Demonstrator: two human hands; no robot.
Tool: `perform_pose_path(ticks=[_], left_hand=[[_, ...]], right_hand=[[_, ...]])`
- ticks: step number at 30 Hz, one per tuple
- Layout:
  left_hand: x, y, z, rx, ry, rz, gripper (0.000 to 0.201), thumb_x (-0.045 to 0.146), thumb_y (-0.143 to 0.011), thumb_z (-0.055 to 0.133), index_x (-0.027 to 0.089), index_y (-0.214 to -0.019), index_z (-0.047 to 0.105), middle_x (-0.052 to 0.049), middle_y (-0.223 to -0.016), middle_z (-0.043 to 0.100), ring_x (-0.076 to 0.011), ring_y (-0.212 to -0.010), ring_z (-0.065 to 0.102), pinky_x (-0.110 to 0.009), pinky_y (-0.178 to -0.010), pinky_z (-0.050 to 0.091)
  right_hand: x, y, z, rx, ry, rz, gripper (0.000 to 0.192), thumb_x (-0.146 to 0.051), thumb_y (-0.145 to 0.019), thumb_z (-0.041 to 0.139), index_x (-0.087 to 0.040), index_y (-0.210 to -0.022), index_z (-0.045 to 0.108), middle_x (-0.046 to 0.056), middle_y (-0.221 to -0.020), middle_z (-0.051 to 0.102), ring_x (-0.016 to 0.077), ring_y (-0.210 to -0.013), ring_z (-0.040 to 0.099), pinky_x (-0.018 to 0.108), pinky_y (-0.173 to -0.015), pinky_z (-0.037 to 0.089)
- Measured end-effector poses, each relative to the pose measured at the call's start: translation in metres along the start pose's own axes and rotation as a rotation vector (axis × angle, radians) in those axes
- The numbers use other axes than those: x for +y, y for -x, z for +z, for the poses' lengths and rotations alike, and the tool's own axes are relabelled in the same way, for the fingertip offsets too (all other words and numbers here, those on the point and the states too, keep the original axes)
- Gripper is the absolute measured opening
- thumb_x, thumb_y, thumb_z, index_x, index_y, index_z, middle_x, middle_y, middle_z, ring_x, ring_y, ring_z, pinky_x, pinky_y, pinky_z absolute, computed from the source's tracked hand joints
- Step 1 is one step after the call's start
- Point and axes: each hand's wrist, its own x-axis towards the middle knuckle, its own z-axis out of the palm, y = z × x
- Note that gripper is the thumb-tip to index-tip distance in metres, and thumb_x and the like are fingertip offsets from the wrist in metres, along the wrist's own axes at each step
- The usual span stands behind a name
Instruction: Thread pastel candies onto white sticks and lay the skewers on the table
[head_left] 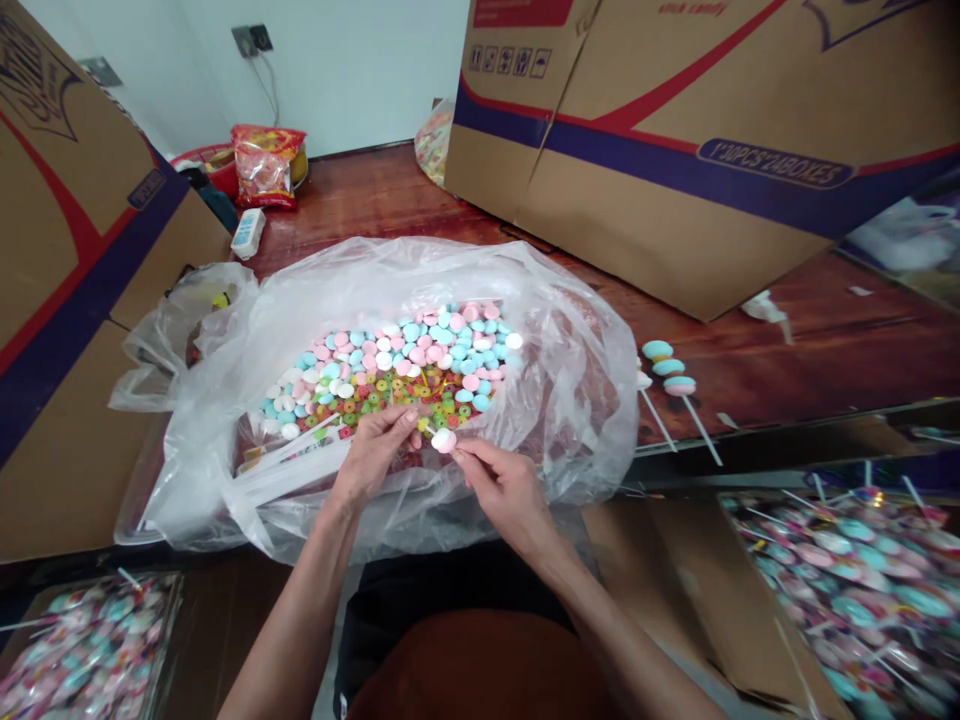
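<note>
Over the bag-lined tub, my right hand pinches a pale pink and white marshmallow candy. My left hand is closed in a pinch just left of it. Something small and yellow shows between the two hands, and what my left fingertips grip is too small to make out. Beyond my hands lie loose pink, blue and white marshmallows. Small coloured gummy rings lie nearer to me. White sticks rest at the left inside the clear plastic bag.
Marshmallow lollipops lie on the red-brown table at right. Large cartons stand at left and back right. Boxes of wrapped lollipops sit low at left and right. A red candy packet is behind.
</note>
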Motion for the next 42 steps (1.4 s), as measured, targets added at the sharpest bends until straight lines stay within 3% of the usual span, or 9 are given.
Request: perform_pose_path(ticks=[6,12,15,19,22,27,32,37,42], left_hand=[[0.0,0.003,0.002,-0.031,-0.032,0.002,0.043,0.054,-0.077,0.076,0.013,-0.091,0.078,0.003,-0.054,0.051,-0.0068,-0.052,0.041,-0.021,-0.051,0.03],[0.002,0.012,0.025,0.075,0.273,-0.113,0.045,0.055,-0.061,0.086,0.015,-0.08,0.075,0.002,-0.06,0.054,-0.0052,-0.052,0.039,-0.02,-0.052,0.033],[-0.006,0.017,0.037,0.147,0.201,-0.027,0.041,0.056,-0.069,0.08,0.016,-0.076,0.073,0.002,-0.062,0.055,-0.0066,-0.054,0.04,-0.021,-0.051,0.033],[-0.014,0.018,0.039,0.099,0.048,0.009,0.046,0.06,-0.084,0.064,0.016,-0.071,0.068,0.002,-0.059,0.05,-0.0089,-0.054,0.041,-0.023,-0.052,0.033],[-0.01,0.01,0.032,0.088,-0.142,0.075,0.048,0.057,-0.091,0.056,0.016,-0.067,0.064,0.0,-0.061,0.051,-0.0111,-0.057,0.045,-0.025,-0.056,0.037],[0.009,-0.026,0.017,0.387,-0.826,0.457,0.022,0.021,-0.092,0.057,0.022,-0.106,0.073,-0.009,-0.099,0.06,-0.022,-0.09,0.057,-0.034,-0.082,0.046],[0.015,-0.058,0.007,0.35,-1.287,0.532,0.037,0.008,-0.089,0.049,0.026,-0.111,0.073,-0.013,-0.111,0.059,-0.0295,-0.106,0.054,-0.04,-0.087,0.046],[0.018,-0.055,0.004,0.34,-0.92,0.455,0.025,0.016,-0.09,0.051,0.02,-0.102,0.073,-0.009,-0.097,0.065,-0.0226,-0.09,0.059,-0.035,-0.082,0.046],[0.02,-0.02,0.012,0.087,-0.231,0.095,0.025,0.037,-0.081,0.067,0.016,-0.095,0.071,-0.001,-0.075,0.064,-0.0128,-0.062,0.055,-0.025,-0.06,0.044]], right_hand=[[-0.001,0.0,-0.003,-0.045,0.086,-0.052,0.027,-0.03,-0.096,0.049,-0.02,-0.082,0.07,0.001,-0.07,0.068,0.0134,-0.061,0.057,0.023,-0.061,0.04],[-0.007,0.005,0.01,0.067,-0.083,-0.028,0.03,-0.033,-0.095,0.051,-0.02,-0.069,0.059,-0.003,-0.058,0.055,0.011,-0.052,0.048,0.023,-0.056,0.039],[-0.009,0.002,0.018,0.072,-0.242,0.07,0.032,-0.037,-0.093,0.054,-0.02,-0.066,0.057,-0.003,-0.054,0.052,0.0102,-0.05,0.046,0.022,-0.052,0.038],[-0.009,-0.005,0.024,0.067,-0.486,0.245,0.034,-0.044,-0.087,0.061,-0.02,-0.064,0.056,-0.004,-0.052,0.054,0.0074,-0.039,0.038,0.021,-0.04,0.029],[-0.004,-0.01,0.023,0.06,-0.589,0.295,0.035,-0.045,-0.085,0.065,-0.019,-0.063,0.057,-0.004,-0.052,0.055,0.0053,-0.034,0.034,0.021,-0.036,0.025],[0.009,-0.012,0.016,0.1,-0.503,0.237,0.032,-0.043,-0.087,0.064,-0.018,-0.067,0.06,-0.003,-0.057,0.058,0.0065,-0.04,0.04,0.021,-0.041,0.03],[0.01,-0.009,0.016,0.07,-0.462,0.246,0.031,-0.043,-0.088,0.061,-0.019,-0.068,0.059,-0.004,-0.056,0.054,0.0079,-0.042,0.04,0.022,-0.043,0.031],[0.01,-0.008,0.018,0.074,-0.423,0.215,0.03,-0.041,-0.089,0.06,-0.018,-0.069,0.06,-0.003,-0.057,0.054,0.0083,-0.044,0.04,0.022,-0.044,0.032],[0.011,-0.017,0.022,0.219,-0.509,0.236,0.027,-0.045,-0.084,0.067,-0.018,-0.084,0.063,-0.003,-0.064,0.059,0.0091,-0.048,0.044,0.022,-0.045,0.035]])
